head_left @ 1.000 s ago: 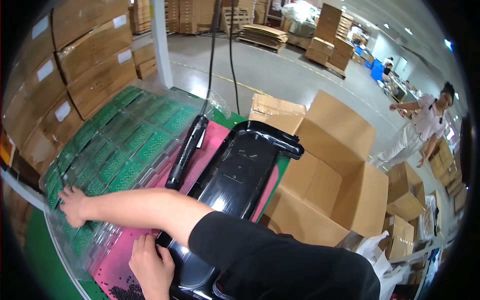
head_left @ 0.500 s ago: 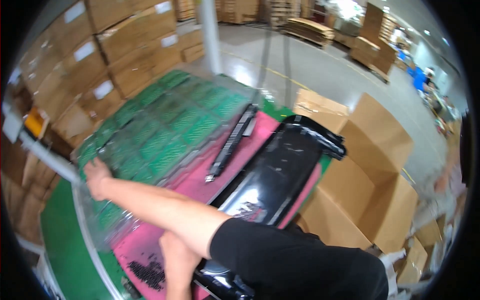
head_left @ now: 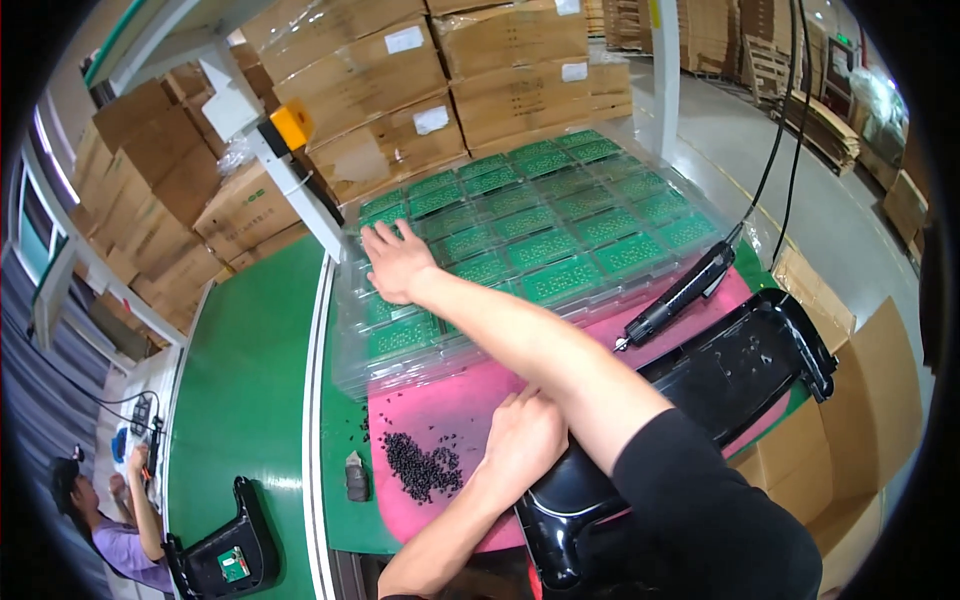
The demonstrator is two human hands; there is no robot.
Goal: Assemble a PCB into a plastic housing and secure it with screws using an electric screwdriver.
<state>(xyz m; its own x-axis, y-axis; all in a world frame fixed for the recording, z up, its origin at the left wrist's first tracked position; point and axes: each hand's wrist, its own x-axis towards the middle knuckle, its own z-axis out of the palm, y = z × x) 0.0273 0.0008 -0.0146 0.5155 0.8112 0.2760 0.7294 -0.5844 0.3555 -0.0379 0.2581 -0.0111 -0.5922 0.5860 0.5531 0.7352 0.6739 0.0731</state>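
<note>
My right hand (head_left: 397, 264) reaches across to the left side of a clear plastic tray (head_left: 480, 350) filled with rows of green circuit boards (head_left: 545, 278). Its fingers are spread over the boards there, with no board visibly lifted. My left hand (head_left: 527, 440) is closed beneath my right forearm, above the pink mat (head_left: 400, 520) and beside a glossy black plastic casing (head_left: 730, 365); whatever it may hold is hidden. Small black screws (head_left: 420, 467) lie heaped to its left. A black electric screwdriver (head_left: 682, 296) rests between tray and casing.
An open cardboard box (head_left: 850, 430) stands at the right. Stacked cartons (head_left: 370, 90) rise behind the tray. A white post (head_left: 270, 160) stands left of it. At lower left, a person (head_left: 115, 520) works near another black casing (head_left: 250, 540) on the green bench (head_left: 240, 380). Two cables hang at right.
My view has swung left, so the bench and everything on it sit farther right in the picture. My right hand remains at the tray's left side; my left hand stays closed near the casing.
</note>
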